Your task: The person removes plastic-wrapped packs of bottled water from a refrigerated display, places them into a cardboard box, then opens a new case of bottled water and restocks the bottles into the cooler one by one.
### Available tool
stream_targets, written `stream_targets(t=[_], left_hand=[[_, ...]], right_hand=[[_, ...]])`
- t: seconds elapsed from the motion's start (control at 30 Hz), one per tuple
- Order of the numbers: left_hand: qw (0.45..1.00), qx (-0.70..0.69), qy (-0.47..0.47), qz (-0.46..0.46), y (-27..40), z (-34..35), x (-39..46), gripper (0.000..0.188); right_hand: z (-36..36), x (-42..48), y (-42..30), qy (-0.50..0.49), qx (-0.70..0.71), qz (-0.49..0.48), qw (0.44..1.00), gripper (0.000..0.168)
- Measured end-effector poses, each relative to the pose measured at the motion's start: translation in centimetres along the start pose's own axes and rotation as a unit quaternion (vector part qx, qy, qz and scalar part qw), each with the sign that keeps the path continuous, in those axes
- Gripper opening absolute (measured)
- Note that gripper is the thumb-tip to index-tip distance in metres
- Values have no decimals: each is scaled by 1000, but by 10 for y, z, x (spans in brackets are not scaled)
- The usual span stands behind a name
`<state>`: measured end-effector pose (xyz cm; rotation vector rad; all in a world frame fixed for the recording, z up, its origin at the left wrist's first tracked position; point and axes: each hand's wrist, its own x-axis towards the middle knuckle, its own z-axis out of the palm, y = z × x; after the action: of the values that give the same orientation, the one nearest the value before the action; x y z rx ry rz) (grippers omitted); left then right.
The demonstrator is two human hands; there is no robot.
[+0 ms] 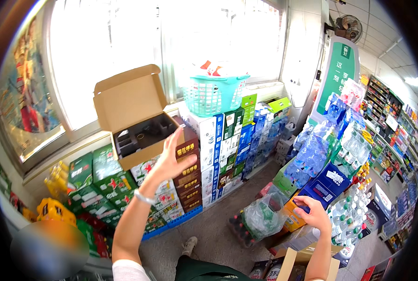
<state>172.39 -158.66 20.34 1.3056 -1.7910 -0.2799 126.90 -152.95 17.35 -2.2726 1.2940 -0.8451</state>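
My left hand [173, 158] is raised with fingers spread and holds nothing. It appears in front of the near right corner of an open cardboard box [133, 100], whose lid stands up and whose dark insert holds black items. That box rests on stacked green beer cartons [114, 182] and other cases. My right hand [312, 212], empty with fingers curved and apart, is at the right, over a yellow carton [293, 214] and above an open cardboard box [288, 263]. Left of it, a clear plastic bag [265, 216] lies against a shrink-wrapped pack of dark bottles [240, 228].
A turquoise basket [212, 95] stands on stacked cases by the window. Packs of blue water bottles [307, 151] and a dark blue carton [324, 184] are piled at the right. Loose bottles [349, 214] stand beyond my right hand. Floor [212, 235] shows between the stacks.
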Motion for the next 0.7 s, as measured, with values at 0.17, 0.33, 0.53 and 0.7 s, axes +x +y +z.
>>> stream_targets(t=[0.17, 0.33, 0.53, 0.7], left_hand=[[994, 21, 62, 89, -63, -24, 155, 90], [982, 37, 177, 58, -126, -38, 302, 106], [981, -81, 162, -77, -168, -42, 417, 116], [990, 93, 87, -61, -210, -32, 451, 74]], right_hand=[[13, 131, -37, -41, -143, -150, 977, 40], [48, 338, -65, 74, -179, -162, 967, 63], [58, 559, -77, 118, -345, 83, 928, 83], [83, 643, -44, 37, -389, 191, 900, 89]])
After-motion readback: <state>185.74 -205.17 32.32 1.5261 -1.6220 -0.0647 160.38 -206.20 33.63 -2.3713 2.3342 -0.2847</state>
